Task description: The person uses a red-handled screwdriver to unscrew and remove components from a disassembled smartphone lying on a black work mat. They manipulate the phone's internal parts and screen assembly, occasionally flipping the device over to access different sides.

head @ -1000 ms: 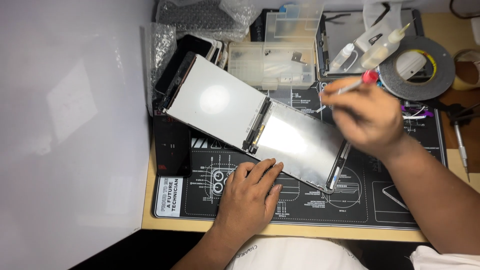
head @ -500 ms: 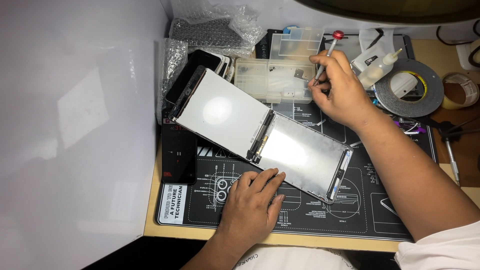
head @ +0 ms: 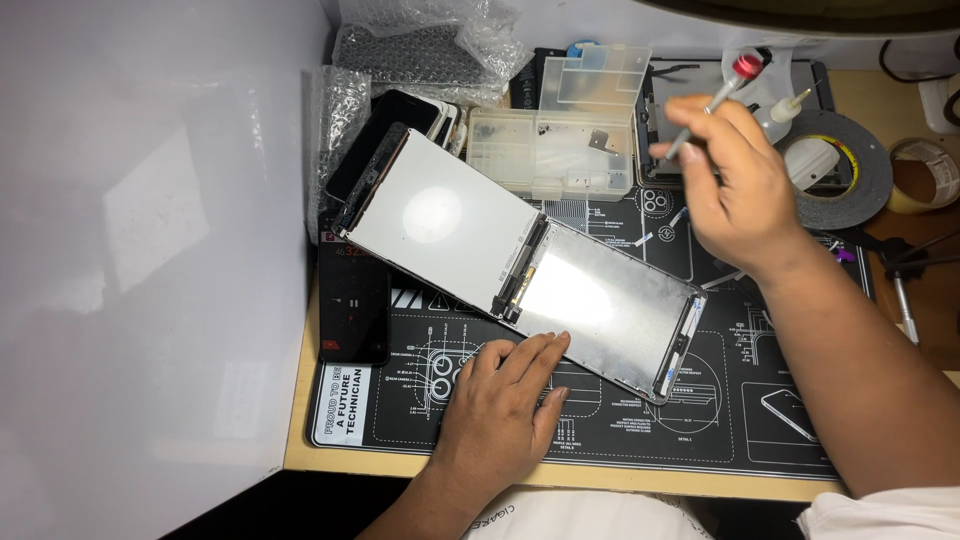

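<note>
An opened tablet lies diagonally on the black work mat [head: 620, 450]. Its white display panel [head: 440, 225] is folded out to the upper left and its shiny metal back shell [head: 600, 305] lies lower right. My left hand [head: 505, 410] rests flat on the mat, fingertips touching the shell's lower edge. My right hand [head: 735, 185] hovers above the shell's upper right and is shut on a thin silver screwdriver [head: 715, 100] with a red cap, tip pointing down left toward a clear plastic parts box [head: 555, 150].
A black phone [head: 352, 310] lies left of the tablet. Bubble wrap [head: 420, 45] and several dark phones [head: 400, 125] sit at the back left. Black tape roll [head: 835, 170], a tan tape roll [head: 920, 180] and a small bottle [head: 785, 105] stand at the right.
My right hand with the screwdriver has lifted from the tablet's upper right edge toward the parts box, then drawn back slightly right. My left hand stays flat on the mat.
</note>
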